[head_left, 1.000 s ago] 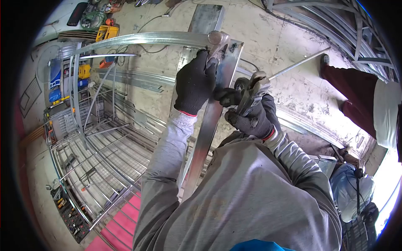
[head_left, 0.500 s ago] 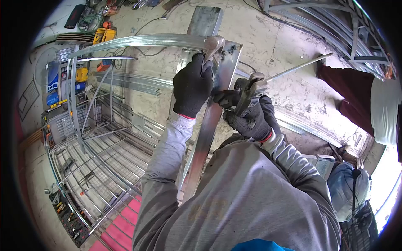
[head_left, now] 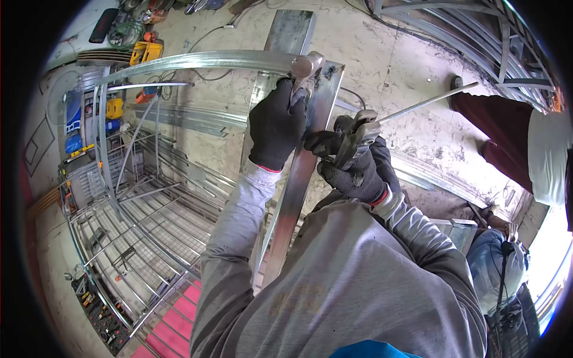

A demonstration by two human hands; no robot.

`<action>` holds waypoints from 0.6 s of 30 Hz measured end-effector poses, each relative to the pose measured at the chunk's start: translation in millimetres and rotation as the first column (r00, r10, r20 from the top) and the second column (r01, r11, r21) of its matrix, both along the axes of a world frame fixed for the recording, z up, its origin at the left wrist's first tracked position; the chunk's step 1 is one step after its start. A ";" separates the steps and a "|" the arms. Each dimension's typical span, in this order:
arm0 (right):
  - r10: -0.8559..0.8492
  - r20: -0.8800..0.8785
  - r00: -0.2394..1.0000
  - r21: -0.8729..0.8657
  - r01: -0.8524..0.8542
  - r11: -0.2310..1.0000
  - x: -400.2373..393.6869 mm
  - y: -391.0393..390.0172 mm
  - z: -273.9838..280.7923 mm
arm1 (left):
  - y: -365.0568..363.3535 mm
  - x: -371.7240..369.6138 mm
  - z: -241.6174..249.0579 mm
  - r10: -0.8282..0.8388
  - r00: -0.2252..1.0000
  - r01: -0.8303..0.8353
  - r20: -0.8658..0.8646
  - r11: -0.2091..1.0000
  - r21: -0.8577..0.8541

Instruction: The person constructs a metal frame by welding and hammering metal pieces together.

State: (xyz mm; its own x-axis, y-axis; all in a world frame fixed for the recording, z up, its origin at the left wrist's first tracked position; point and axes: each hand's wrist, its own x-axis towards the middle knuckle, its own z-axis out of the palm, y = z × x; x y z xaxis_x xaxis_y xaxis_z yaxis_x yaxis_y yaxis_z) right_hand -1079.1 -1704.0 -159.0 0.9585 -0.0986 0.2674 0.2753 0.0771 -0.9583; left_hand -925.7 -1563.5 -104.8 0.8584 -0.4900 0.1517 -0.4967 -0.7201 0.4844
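Observation:
My left hand (head_left: 277,128), in a black glove with a red cuff edge, is closed around the handle of a hammer (head_left: 302,67). Its rounded metal head sits over the end of a curved silver bar (head_left: 221,58), where the bar meets a flat steel beam (head_left: 292,203). Across that beam, my right hand (head_left: 358,176), gloved alike, grips a welding electrode holder (head_left: 357,140). A thin grey welding rod (head_left: 430,101) sticks out of its jaws toward the upper right. Dark weld marks show on the beam near the hammer head.
At the left stands a large metal frame of bars and mesh (head_left: 143,221). A person in dark red trousers (head_left: 495,137) is at the right. Metal frames (head_left: 459,42) lie upper right, a yellow crate (head_left: 145,52) upper left, and a bag (head_left: 495,262) lower right.
My left hand and the hammer have shifted very slightly right. The welding rod's tip has dipped a little. The curved bar stays in about the same place.

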 end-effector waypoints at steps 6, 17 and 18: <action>0.010 -0.020 1.000 0.020 -0.010 1.000 0.7 -1.3 9.3 | -0.6 1.3 2.2 -0.022 1.000 0.022 0.004 1.000 -0.011; 0.030 0.019 0.999 0.131 -0.033 0.991 -0.3 4.8 -2.6 | -18.7 6.8 10.3 -0.057 0.997 0.059 0.057 0.998 -0.021; 0.030 0.019 0.999 0.133 -0.032 0.991 -1.1 5.1 -3.5 | -17.8 10.3 9.0 -0.078 0.997 0.077 0.027 0.997 0.018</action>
